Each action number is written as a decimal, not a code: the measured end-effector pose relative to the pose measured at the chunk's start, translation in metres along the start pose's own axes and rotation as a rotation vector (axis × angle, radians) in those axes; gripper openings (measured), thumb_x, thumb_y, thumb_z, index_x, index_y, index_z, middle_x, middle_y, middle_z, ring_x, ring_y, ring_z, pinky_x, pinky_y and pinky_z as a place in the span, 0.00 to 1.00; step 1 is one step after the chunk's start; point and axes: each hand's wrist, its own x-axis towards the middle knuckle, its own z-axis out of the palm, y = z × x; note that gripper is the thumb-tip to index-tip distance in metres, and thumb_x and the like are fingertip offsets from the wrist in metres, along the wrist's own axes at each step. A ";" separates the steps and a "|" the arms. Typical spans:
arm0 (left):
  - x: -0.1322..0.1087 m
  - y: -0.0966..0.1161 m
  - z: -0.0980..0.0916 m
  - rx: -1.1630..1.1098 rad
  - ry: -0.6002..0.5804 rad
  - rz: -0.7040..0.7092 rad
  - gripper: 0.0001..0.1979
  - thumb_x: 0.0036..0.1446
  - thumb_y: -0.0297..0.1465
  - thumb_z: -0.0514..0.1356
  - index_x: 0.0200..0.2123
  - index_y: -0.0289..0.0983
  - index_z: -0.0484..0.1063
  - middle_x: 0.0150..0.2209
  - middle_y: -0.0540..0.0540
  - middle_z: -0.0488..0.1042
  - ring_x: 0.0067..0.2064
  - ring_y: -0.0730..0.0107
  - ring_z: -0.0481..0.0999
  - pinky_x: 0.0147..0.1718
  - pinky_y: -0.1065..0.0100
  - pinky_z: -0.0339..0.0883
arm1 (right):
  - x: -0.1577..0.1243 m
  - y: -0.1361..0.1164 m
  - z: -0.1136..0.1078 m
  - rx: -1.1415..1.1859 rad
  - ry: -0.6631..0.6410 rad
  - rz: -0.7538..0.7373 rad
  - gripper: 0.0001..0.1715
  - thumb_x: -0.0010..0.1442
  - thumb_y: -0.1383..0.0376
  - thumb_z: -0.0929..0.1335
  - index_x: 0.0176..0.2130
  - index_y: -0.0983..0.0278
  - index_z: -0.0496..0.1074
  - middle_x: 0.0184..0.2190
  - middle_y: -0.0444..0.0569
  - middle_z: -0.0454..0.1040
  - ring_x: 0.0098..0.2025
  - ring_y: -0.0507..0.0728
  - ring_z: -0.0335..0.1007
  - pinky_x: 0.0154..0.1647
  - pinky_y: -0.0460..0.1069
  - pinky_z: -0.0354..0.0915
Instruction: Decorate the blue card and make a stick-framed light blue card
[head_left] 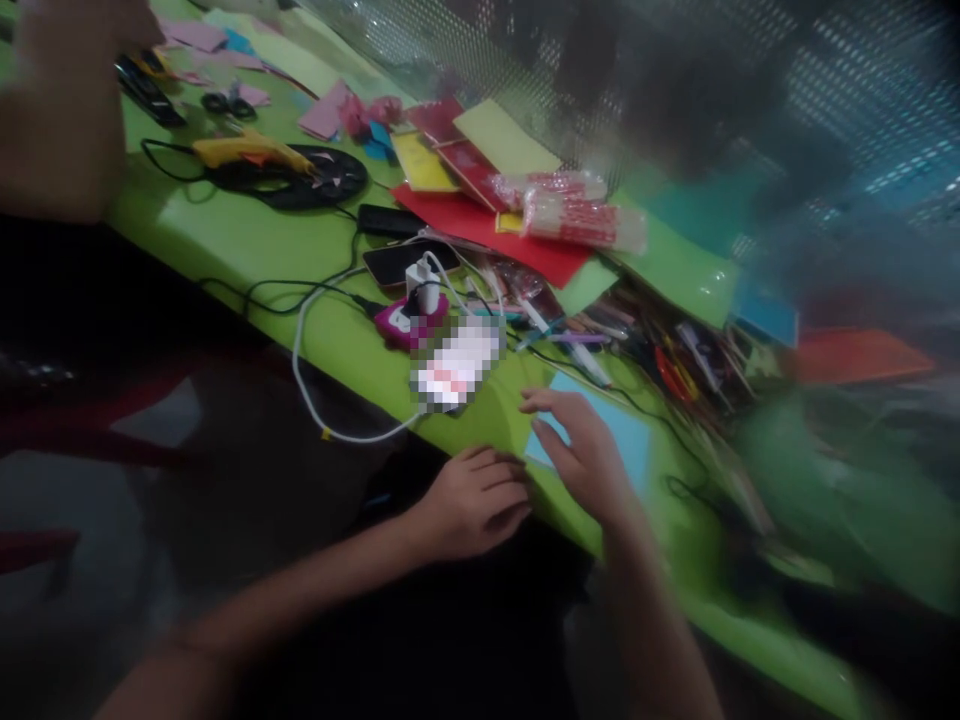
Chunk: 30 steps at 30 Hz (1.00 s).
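Observation:
My left hand (480, 500) rests at the front edge of the green table (247, 240), its fingers curled inward; whatever they may hold is hidden. To its right, my right hand (574, 450) is over the light blue paper (630, 440), thumb and forefinger apart with nothing between them. Beyond my left hand lies a phone (461, 362) with a lit, blurred-out screen and a white cable (296, 350) running from it. A white charger (422, 287) stands in a purple power socket (397, 325) behind that phone.
A glue gun (255, 153) lies on a black oval (330, 178) at the left, near another person's arm (60, 120). Farther back are a dark phone (409, 262), red paper (487, 232) and wrapped sticks (585, 220). Pens and scissors (675, 375) crowd the right.

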 end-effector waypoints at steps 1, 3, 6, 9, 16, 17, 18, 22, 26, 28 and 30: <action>0.003 -0.002 0.000 0.007 -0.012 0.005 0.07 0.64 0.26 0.62 0.44 0.39 0.79 0.43 0.46 0.86 0.47 0.64 0.84 0.48 0.61 0.77 | -0.009 0.002 -0.005 -0.010 0.027 0.019 0.12 0.72 0.67 0.65 0.51 0.58 0.76 0.55 0.54 0.82 0.57 0.62 0.76 0.60 0.60 0.70; 0.008 -0.007 -0.001 0.030 -0.025 0.006 0.09 0.65 0.26 0.61 0.46 0.40 0.79 0.45 0.46 0.86 0.49 0.63 0.84 0.48 0.59 0.77 | -0.031 0.007 -0.014 -0.031 0.085 0.076 0.12 0.72 0.66 0.66 0.52 0.58 0.76 0.55 0.53 0.82 0.57 0.62 0.77 0.60 0.60 0.70; 0.012 -0.014 -0.003 0.071 -0.035 -0.029 0.12 0.65 0.27 0.61 0.49 0.43 0.79 0.48 0.46 0.85 0.49 0.61 0.83 0.49 0.56 0.77 | -0.070 0.016 -0.027 -0.108 0.225 0.184 0.12 0.72 0.66 0.67 0.52 0.57 0.78 0.48 0.51 0.84 0.51 0.61 0.78 0.54 0.58 0.72; 0.013 -0.021 -0.006 0.115 -0.074 -0.083 0.16 0.65 0.27 0.62 0.54 0.44 0.79 0.49 0.45 0.85 0.49 0.57 0.82 0.50 0.53 0.76 | -0.110 0.024 -0.034 -0.228 0.380 0.251 0.11 0.70 0.67 0.69 0.50 0.58 0.80 0.43 0.49 0.84 0.46 0.61 0.78 0.51 0.57 0.72; 0.017 -0.025 0.002 0.190 -0.180 -0.021 0.19 0.65 0.29 0.62 0.59 0.44 0.77 0.49 0.43 0.82 0.48 0.55 0.79 0.50 0.54 0.73 | -0.173 0.040 -0.014 -0.384 0.448 0.310 0.15 0.69 0.69 0.68 0.52 0.57 0.80 0.42 0.50 0.81 0.45 0.60 0.76 0.49 0.56 0.70; 0.018 -0.023 0.005 0.193 -0.182 -0.001 0.19 0.65 0.28 0.62 0.59 0.44 0.77 0.50 0.43 0.82 0.48 0.55 0.79 0.50 0.54 0.73 | -0.177 0.042 -0.009 -0.390 0.447 0.303 0.16 0.69 0.70 0.69 0.53 0.57 0.80 0.42 0.50 0.81 0.45 0.60 0.76 0.49 0.56 0.70; 0.018 -0.022 0.007 0.198 -0.180 0.016 0.19 0.65 0.28 0.62 0.59 0.44 0.77 0.50 0.43 0.82 0.49 0.56 0.79 0.50 0.54 0.72 | -0.180 0.045 -0.004 -0.395 0.447 0.294 0.17 0.69 0.70 0.69 0.54 0.57 0.80 0.43 0.50 0.81 0.46 0.59 0.76 0.49 0.56 0.70; 0.017 -0.018 0.016 0.211 -0.180 0.039 0.19 0.65 0.27 0.63 0.58 0.43 0.77 0.50 0.42 0.80 0.49 0.56 0.78 0.51 0.55 0.71 | -0.186 0.051 0.007 -0.420 0.464 0.269 0.19 0.69 0.70 0.69 0.56 0.56 0.79 0.45 0.51 0.81 0.46 0.60 0.77 0.50 0.57 0.70; 0.012 -0.019 0.020 0.243 -0.188 0.032 0.19 0.64 0.27 0.64 0.58 0.43 0.77 0.49 0.42 0.80 0.47 0.57 0.78 0.50 0.55 0.71 | -0.187 0.051 0.008 -0.449 0.449 0.261 0.22 0.68 0.70 0.68 0.58 0.55 0.78 0.46 0.50 0.81 0.47 0.60 0.79 0.52 0.57 0.71; 0.011 -0.020 0.021 0.261 -0.187 0.046 0.20 0.64 0.27 0.65 0.58 0.42 0.77 0.48 0.42 0.81 0.47 0.56 0.78 0.48 0.55 0.71 | -0.187 0.051 0.008 -0.457 0.437 0.254 0.23 0.68 0.70 0.69 0.59 0.55 0.78 0.46 0.50 0.82 0.48 0.60 0.79 0.52 0.57 0.71; 0.010 -0.021 0.021 0.274 -0.183 0.058 0.20 0.63 0.27 0.65 0.58 0.42 0.77 0.47 0.43 0.81 0.46 0.56 0.78 0.48 0.55 0.71 | -0.187 0.051 0.009 -0.465 0.437 0.252 0.23 0.68 0.70 0.69 0.59 0.56 0.78 0.46 0.50 0.82 0.48 0.59 0.79 0.53 0.56 0.71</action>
